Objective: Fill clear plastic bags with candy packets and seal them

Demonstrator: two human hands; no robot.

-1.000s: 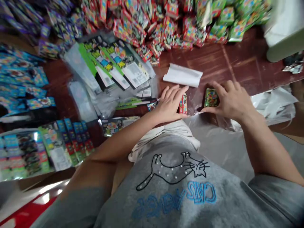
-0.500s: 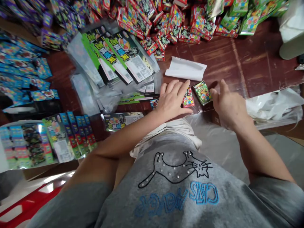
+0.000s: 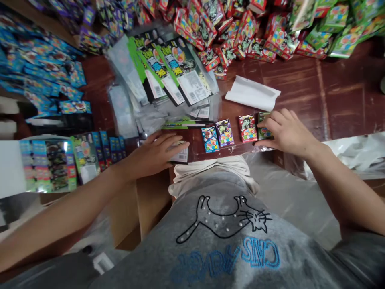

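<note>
My left hand (image 3: 159, 152) lies flat over a printed plastic pouch (image 3: 182, 155) at the table's front edge, fingers stretched out, covering most of it. To its right a blue candy box (image 3: 210, 139) and a purple candy box (image 3: 225, 132) lie side by side. Beyond a gap is a red candy box (image 3: 248, 128). Right beside that one, my right hand (image 3: 284, 132) has its thumb and fingers around a green candy box (image 3: 264, 130), hiding part of it.
A stack of printed pouches (image 3: 180, 72) lies left of a folded white paper (image 3: 252, 93). Heaps of red boxes (image 3: 246, 34), green boxes (image 3: 344, 40) and blue boxes (image 3: 45, 66) line the back and left. A white carton (image 3: 9, 168) holding packed boxes stands at left.
My left hand has moved left from over the boxes onto the pouch, uncovering the blue, purple and red boxes. My right hand has closed around the green box, now beside the red one.
</note>
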